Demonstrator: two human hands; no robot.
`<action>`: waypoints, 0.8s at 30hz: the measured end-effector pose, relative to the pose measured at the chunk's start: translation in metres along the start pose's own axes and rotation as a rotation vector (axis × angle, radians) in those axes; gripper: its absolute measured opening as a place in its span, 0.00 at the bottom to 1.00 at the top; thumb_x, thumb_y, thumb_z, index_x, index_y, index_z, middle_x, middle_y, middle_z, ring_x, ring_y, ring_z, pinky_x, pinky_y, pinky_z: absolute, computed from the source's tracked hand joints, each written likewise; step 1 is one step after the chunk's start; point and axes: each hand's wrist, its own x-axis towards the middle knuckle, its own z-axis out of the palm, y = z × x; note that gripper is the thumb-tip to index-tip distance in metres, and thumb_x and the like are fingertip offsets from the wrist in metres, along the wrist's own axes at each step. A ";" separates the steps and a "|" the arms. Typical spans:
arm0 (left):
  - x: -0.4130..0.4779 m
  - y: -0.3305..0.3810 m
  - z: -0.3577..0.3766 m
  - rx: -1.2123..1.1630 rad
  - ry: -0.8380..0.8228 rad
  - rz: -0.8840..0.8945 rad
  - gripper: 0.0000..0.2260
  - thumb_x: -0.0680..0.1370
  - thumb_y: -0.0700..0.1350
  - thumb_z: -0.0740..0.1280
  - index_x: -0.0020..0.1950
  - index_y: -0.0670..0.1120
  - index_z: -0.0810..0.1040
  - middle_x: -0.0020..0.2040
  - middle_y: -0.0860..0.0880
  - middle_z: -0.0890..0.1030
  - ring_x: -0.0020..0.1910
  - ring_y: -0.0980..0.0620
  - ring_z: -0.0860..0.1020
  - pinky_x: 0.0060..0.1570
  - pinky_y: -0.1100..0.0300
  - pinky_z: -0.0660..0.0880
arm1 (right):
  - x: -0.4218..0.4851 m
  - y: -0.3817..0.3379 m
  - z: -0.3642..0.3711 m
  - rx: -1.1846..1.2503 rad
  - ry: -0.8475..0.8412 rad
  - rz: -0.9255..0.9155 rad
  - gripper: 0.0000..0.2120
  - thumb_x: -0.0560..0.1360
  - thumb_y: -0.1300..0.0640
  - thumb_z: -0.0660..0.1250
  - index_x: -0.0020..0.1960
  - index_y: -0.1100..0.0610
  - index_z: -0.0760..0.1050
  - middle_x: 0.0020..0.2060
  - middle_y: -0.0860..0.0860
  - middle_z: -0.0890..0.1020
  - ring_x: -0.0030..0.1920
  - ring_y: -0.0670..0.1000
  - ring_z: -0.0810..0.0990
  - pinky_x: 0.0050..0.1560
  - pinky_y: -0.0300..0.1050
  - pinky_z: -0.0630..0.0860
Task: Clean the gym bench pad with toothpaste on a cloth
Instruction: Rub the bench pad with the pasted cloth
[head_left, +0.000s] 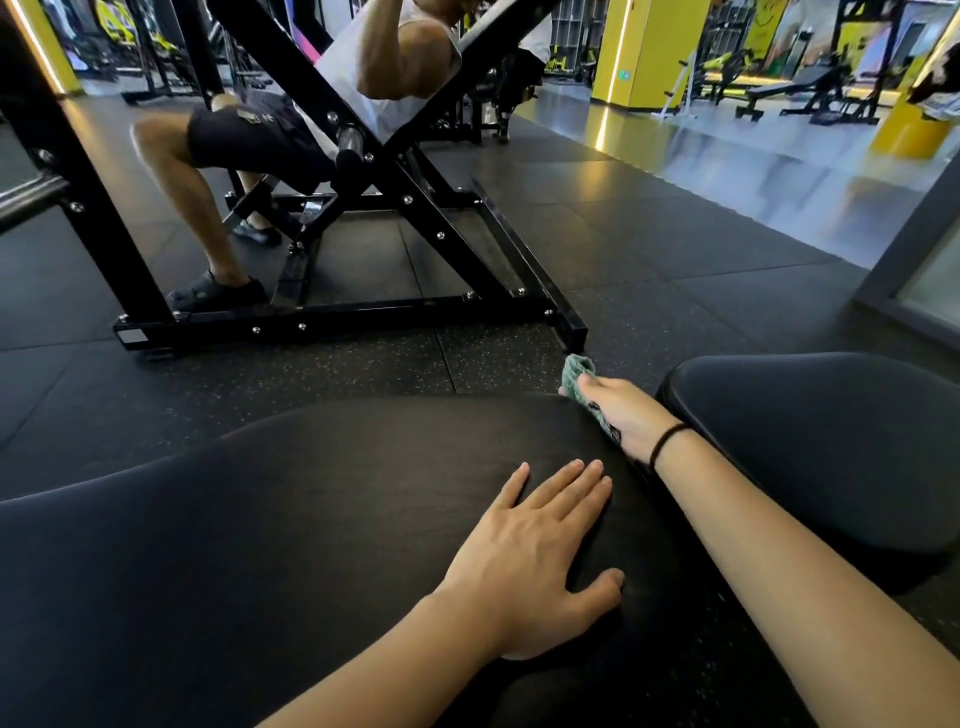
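A wide black bench pad (291, 519) fills the lower part of the head view. My left hand (535, 556) lies flat on its right side, fingers spread, holding nothing. My right hand (623, 415) reaches over the pad's far right edge and grips a green knitted cloth (577, 376), pressed against that edge. A black band circles my right wrist. No toothpaste tube is in view.
A second black pad (821, 457) sits to the right, across a narrow gap. Ahead, a black steel machine frame (363, 312) stands on the rubber floor, with a person seated in it. Yellow pillars (644, 52) and more benches are far back right.
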 end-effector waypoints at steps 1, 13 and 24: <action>-0.001 0.000 0.000 -0.007 -0.005 -0.002 0.33 0.78 0.62 0.52 0.78 0.53 0.44 0.78 0.58 0.42 0.75 0.63 0.37 0.74 0.53 0.34 | 0.000 0.000 0.001 -0.042 -0.014 0.007 0.21 0.81 0.47 0.57 0.68 0.56 0.71 0.65 0.53 0.74 0.66 0.53 0.72 0.71 0.51 0.63; 0.000 0.000 0.005 0.033 -0.007 -0.016 0.35 0.74 0.64 0.46 0.78 0.51 0.46 0.78 0.56 0.43 0.76 0.59 0.37 0.74 0.53 0.35 | -0.159 0.056 -0.044 -0.226 -0.074 -0.027 0.12 0.80 0.52 0.58 0.55 0.52 0.79 0.50 0.49 0.84 0.53 0.47 0.81 0.60 0.51 0.75; -0.012 -0.047 -0.036 0.098 -0.019 -0.126 0.29 0.80 0.61 0.51 0.78 0.54 0.47 0.78 0.57 0.44 0.76 0.56 0.38 0.74 0.49 0.35 | -0.094 0.006 -0.017 -0.485 0.168 0.066 0.20 0.81 0.53 0.57 0.32 0.58 0.69 0.28 0.52 0.72 0.31 0.52 0.72 0.34 0.45 0.64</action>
